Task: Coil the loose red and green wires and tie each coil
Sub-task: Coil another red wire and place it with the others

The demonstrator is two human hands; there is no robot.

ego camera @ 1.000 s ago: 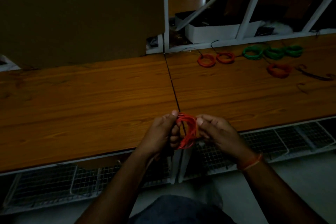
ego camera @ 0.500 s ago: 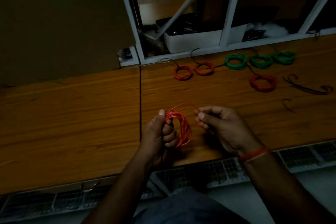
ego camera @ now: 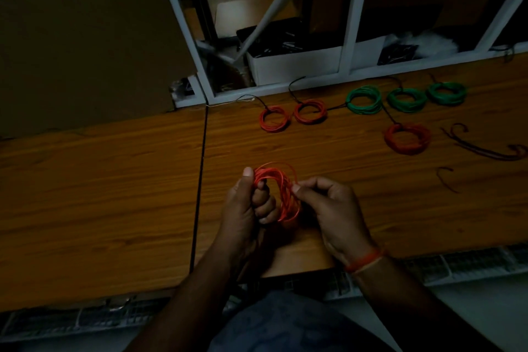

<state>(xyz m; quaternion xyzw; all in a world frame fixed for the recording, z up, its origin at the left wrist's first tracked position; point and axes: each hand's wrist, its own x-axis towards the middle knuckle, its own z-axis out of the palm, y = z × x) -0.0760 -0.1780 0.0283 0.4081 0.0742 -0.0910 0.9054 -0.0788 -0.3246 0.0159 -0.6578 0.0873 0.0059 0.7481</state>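
Note:
My left hand (ego camera: 248,206) grips a red wire coil (ego camera: 281,194) upright above the wooden bench, thumb on top and fingers curled through the loop. My right hand (ego camera: 328,208) pinches the coil's right side between thumb and fingertips. Farther back on the bench lie two red coils (ego camera: 274,118) (ego camera: 310,111), three green coils (ego camera: 364,100) (ego camera: 407,99) (ego camera: 447,93) and a darker red coil (ego camera: 407,138).
Dark loose wire pieces (ego camera: 485,148) (ego camera: 445,178) lie on the wooden bench (ego camera: 100,188) at the right. A white metal rack (ego camera: 351,23) with a white box (ego camera: 294,64) stands behind the bench. A seam (ego camera: 200,180) splits the two bench tops.
The view shifted so the bench seam sits left of my hands. My right hand moved back onto the coil's right side after pulling away slightly.

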